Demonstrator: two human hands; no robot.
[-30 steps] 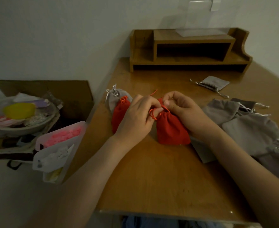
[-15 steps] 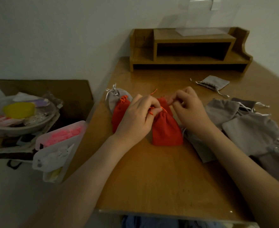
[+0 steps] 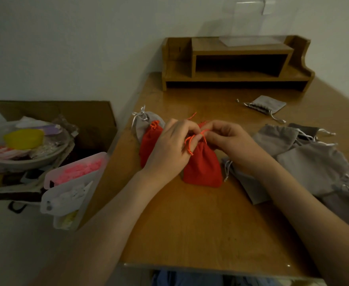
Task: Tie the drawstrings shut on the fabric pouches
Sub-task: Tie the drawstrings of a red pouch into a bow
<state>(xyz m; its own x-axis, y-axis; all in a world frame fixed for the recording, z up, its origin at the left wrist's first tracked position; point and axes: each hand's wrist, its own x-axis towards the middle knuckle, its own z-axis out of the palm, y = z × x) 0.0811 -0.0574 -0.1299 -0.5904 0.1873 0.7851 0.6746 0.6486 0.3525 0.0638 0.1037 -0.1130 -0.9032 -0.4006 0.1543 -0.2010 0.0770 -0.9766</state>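
Note:
A red fabric pouch [image 3: 203,169] lies on the wooden desk [image 3: 190,223], its neck gathered under my hands. My left hand [image 3: 169,149] and my right hand [image 3: 229,141] meet above the neck, each pinching the orange drawstring [image 3: 190,142], which loops over my left fingers. A second red pouch [image 3: 149,139] with a knotted cord lies left of it, partly behind my left hand. A grey pouch [image 3: 143,122] with a tied silver cord sits behind that one. Several grey pouches [image 3: 313,164] lie piled under and beside my right forearm.
One small grey pouch [image 3: 266,105] lies apart at the back. A wooden shelf unit [image 3: 237,65] stands against the wall. Left of the desk are a plastic organiser box [image 3: 72,186] with pink items and a cardboard box [image 3: 52,131] holding a bowl of clutter.
My right hand has drawn back in towards my left, above the pouch neck. The orange cord now loops over my left fingers, and the pouch has shifted a little to the right.

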